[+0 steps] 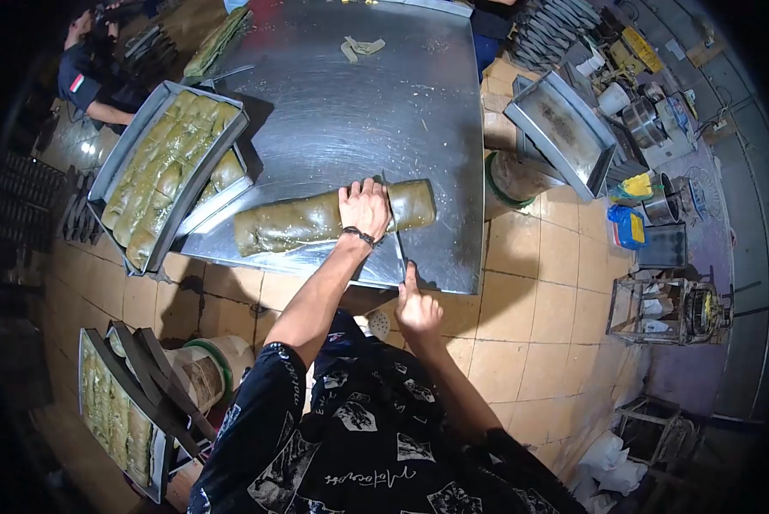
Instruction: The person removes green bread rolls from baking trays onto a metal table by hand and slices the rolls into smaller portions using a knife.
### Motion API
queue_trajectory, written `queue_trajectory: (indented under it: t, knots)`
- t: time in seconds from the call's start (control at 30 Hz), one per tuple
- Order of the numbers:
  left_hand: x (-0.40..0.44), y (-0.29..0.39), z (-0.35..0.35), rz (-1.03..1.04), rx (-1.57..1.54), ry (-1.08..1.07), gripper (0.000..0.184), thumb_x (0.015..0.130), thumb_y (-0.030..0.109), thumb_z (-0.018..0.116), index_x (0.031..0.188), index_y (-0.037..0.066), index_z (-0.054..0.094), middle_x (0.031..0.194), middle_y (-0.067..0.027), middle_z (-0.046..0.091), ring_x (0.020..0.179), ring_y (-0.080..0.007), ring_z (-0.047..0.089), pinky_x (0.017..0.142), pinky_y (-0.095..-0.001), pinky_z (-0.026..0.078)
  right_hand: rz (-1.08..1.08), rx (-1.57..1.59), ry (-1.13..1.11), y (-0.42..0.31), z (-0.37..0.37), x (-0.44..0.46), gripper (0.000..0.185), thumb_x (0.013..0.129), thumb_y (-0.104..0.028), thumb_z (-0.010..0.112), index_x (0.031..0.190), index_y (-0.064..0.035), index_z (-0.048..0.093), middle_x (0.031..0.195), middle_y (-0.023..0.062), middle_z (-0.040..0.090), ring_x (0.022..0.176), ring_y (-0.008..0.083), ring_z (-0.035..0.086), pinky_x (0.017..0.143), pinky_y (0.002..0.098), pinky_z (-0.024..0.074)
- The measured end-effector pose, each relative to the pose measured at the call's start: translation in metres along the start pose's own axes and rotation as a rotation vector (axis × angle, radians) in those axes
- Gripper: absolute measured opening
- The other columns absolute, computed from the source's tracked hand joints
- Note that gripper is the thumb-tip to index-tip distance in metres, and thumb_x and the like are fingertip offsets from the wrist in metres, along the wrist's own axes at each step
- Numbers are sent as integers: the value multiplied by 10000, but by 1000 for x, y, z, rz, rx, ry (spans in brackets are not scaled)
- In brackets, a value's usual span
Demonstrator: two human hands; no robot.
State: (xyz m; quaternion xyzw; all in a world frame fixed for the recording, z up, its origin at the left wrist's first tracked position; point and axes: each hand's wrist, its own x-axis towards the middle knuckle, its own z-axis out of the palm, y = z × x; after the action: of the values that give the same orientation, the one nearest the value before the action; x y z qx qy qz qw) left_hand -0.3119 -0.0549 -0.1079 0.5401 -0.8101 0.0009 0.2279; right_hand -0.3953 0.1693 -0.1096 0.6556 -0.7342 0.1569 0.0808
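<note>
A long green-brown dough roll [295,221] lies across the near part of the metal table. My left hand [364,210], with a dark bracelet at the wrist, presses down on the roll with its fingers bent over the top. Just right of those fingers, the long thin blade of a knife [397,238] crosses the roll. My right hand [420,315] is closed around the knife's handle at the table's near edge, index finger stretched along it. The handle is mostly hidden in that hand. A shorter part of the roll [414,203] shows right of the blade.
Left on the table [359,111], a tray [246,128] of similar rolls rests tilted on another. Dough scraps [361,48] lie at the far side. An empty tray [560,133] stands right, a filled tray [115,411] lower left. A co-worker [93,73] is at upper left.
</note>
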Motion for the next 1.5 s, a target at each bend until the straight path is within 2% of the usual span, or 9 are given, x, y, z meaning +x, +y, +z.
queue_trajectory:
  t: [0.03,0.13,0.17,0.47,0.63,0.7,0.87,1.17,1.5]
  knots:
    - [1,-1,2,7,25,11,276,999,225,507,955,48,714,999,-109,692,947,-292,655,845,-479,440,7,46,-108,3,2,-8,652,981,-138,565,1571,-39,308,921,269,691,763,381,711,614,488,528]
    - [4,-4,7,-3,4,19,272,997,223,508,943,50,710,988,-114,691,931,-296,659,841,-477,442,204,409,-293,10,-29,-51,620,991,-148,559,1570,-103,340,794,225,668,684,371,687,590,489,516]
    - [4,-2,4,-2,12,1,267,993,219,514,920,51,708,982,-112,691,924,-298,660,838,-480,444,282,400,-425,10,-41,-64,599,1003,-146,532,1564,-138,321,759,243,663,674,443,667,583,524,508]
    - [5,-3,4,4,-21,63,259,978,217,535,863,47,692,921,-112,671,895,-292,640,846,-471,446,318,344,-415,1,-50,-61,519,1017,-170,515,1523,-220,414,715,221,666,632,407,671,531,513,508]
    - [1,-19,-17,86,-101,34,274,988,226,514,1000,15,688,1003,-156,657,1009,-326,623,1028,-497,416,292,393,-282,2,-80,-78,545,1000,-153,559,1526,-208,429,800,202,700,651,359,697,530,482,526]
    - [0,-37,-34,74,-47,-10,331,1001,255,498,1122,-4,666,1124,-186,642,1113,-347,597,1098,-518,384,237,385,-193,0,-100,-80,524,986,-101,577,1497,-108,463,900,198,732,707,335,725,565,435,564]
    - [-14,-71,-40,-9,-104,-54,327,1007,273,498,971,24,708,953,-160,697,952,-333,671,938,-493,470,215,481,-86,-40,-107,-41,500,988,-35,568,1475,-6,461,1190,174,723,924,319,754,723,400,603]
    - [-19,-71,-38,-23,-125,-29,317,1016,272,492,946,47,703,979,-126,687,947,-304,661,854,-474,481,265,329,-202,-94,-26,53,489,1021,-227,501,1473,-50,446,880,238,709,742,418,701,657,521,552]
    - [-17,-71,-32,2,-93,19,277,992,242,542,885,47,709,934,-117,684,913,-297,656,832,-463,479,146,299,-72,-93,-12,13,539,975,-144,602,1482,-17,470,653,188,645,473,315,619,428,448,477]
